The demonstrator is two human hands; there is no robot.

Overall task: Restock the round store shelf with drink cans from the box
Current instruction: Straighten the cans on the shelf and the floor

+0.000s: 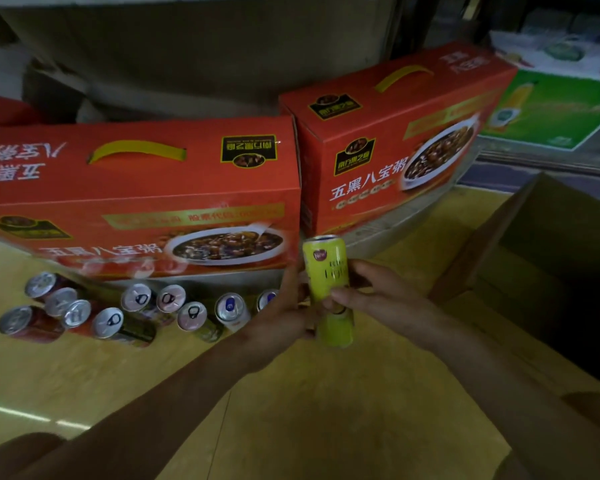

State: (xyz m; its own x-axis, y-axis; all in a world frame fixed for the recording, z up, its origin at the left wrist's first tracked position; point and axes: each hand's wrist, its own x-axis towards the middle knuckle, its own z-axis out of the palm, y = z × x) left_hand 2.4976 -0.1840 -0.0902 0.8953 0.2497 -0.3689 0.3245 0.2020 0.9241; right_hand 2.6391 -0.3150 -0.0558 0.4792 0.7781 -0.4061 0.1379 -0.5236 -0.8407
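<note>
Head view. Holding a yellow can (pixel 326 265) upright in mid-air, above the wooden shelf (pixel 291 403) and just in front of the near red carton (pixel 136 188). Gripping it with the right hand (pixel 381 296), thumb laid across the front, fingers curled round behind. Cupping its left side with the left hand (pixel 281 317), fingers pressed together and running up behind; tips hidden. Not yet set down. To the left, a row of cans (pixel 136 306) standing at the carton's foot. To the right, the open cardboard box (pixel 541 244), inside too dark to read. Second red carton (pixel 395 143) further back.

Probable risks from here: clipping the nearest standing can while bringing this one into the row, and toppling closely packed neighbours. Also tipping on release, being tall and slim, if put down tilted. Also slipping free if passed from one hand to the other.
</note>
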